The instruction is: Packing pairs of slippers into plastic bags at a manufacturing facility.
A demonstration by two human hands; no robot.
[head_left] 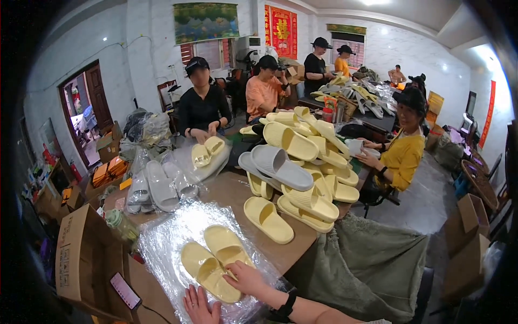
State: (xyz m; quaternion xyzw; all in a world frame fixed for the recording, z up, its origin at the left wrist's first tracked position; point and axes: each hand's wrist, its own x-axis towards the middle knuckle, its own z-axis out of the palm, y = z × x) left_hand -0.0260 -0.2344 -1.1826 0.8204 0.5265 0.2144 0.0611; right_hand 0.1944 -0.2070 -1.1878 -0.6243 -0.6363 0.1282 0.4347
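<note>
A pair of pale yellow slide slippers lies side by side on a stack of clear plastic bags (pixel 156 243) in front of me. My right hand (pixel 245 278) comes in from the lower right, its curled fingers gripping the edge of the nearer slipper (pixel 202 264). Just beyond it is the other slipper (pixel 226 243), which no hand holds. My left hand (pixel 200 306) rests flat on the plastic beside the nearer slipper's toe end, fingers spread. A heap of yellow slippers (pixel 291 141) rises beyond, with a grey pair (pixel 280 167) on its near side.
Bagged grey slippers (pixel 162 186) stand at the table's left, near a green bottle (pixel 121 224). An open carton (pixel 81 259) and a phone (pixel 125 290) are at lower left. Green cloth (pixel 361 264) hangs at the right. Co-workers sit across and to the right.
</note>
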